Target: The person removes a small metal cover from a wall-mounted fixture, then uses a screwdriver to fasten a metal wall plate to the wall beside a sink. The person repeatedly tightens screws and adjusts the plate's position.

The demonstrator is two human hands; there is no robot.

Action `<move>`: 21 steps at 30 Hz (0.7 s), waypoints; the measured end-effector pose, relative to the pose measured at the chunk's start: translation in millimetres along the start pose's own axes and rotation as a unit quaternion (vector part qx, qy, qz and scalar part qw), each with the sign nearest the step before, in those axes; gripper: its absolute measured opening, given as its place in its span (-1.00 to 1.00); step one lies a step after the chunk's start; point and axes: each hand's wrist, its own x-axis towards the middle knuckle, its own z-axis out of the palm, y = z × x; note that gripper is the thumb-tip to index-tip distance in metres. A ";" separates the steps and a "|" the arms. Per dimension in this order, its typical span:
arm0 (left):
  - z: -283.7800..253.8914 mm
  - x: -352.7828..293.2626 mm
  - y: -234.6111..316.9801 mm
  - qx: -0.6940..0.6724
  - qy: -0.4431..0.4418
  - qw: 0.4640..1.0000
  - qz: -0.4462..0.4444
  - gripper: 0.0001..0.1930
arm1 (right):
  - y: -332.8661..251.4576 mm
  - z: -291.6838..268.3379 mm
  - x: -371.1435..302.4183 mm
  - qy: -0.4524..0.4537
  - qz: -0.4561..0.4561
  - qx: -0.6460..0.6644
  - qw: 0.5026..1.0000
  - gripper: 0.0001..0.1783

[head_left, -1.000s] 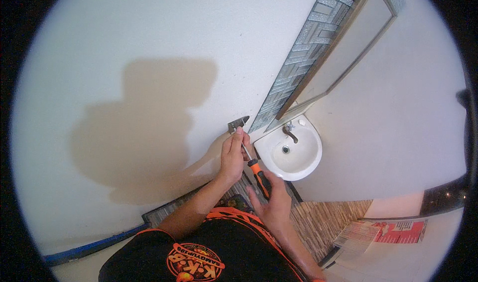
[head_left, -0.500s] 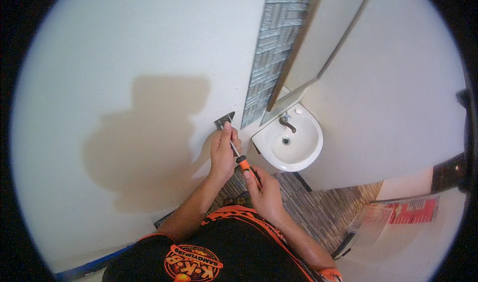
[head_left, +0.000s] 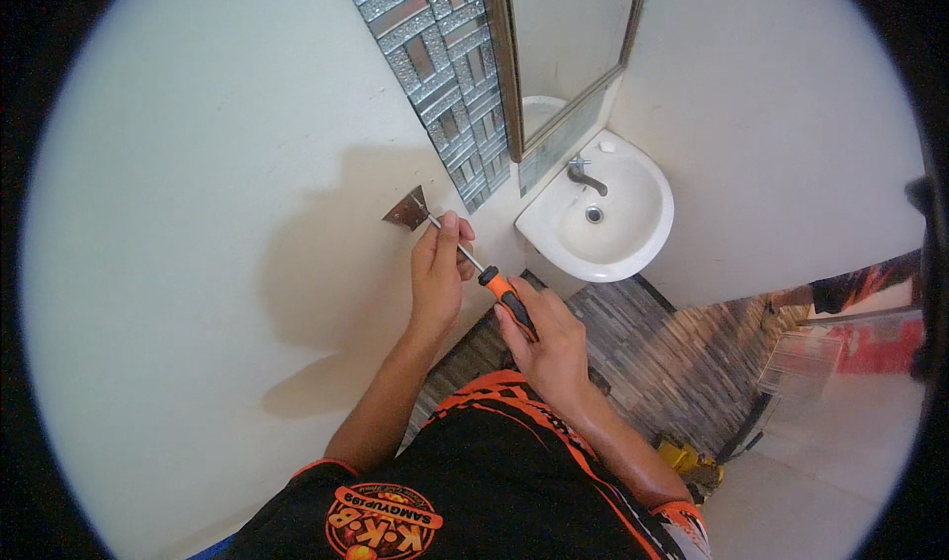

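Observation:
My left hand (head_left: 437, 273) is closed around a putty knife; its handle is hidden in my fingers, and its flared, stained blade (head_left: 400, 212) sticks out beyond them in front of the white wall. In my right hand (head_left: 554, 347) is a screwdriver (head_left: 506, 301), gripped by its orange and black handle. The metal shaft runs up and left past my left thumb and fingers, and its tip overlaps the putty knife's blade. Whether tip and blade touch, I cannot tell.
A white washbasin (head_left: 633, 254) with a faucet (head_left: 588, 179) is ahead on the right. Above it hangs a framed mirror (head_left: 573, 36), beside silver mosaic tiles (head_left: 435, 56). Striped flooring (head_left: 662, 362) lies below; a wire rack (head_left: 796, 364) and a yellow object (head_left: 682, 456) are at right.
The view has shifted, so the basin and mirror appear higher. The putty knife's blade has turned and shows more of its broad face. Both hands keep their grips.

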 end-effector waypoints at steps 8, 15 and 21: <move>2.8 1.6 0.6 -0.005 0.023 1.000 -0.012 -0.59 | 3.1 -3.8 8.7 0.011 -0.016 0.008 1.000 -0.50; 10.2 0.3 3.2 -0.029 0.033 0.999 -0.001 -0.55 | -6.9 -7.2 13.1 0.039 -0.117 -0.199 0.972 -0.52; 18.2 4.9 3.9 -0.167 0.024 0.986 -0.012 -0.54 | -11.5 -16.9 30.2 -0.202 0.352 0.370 0.836 -0.68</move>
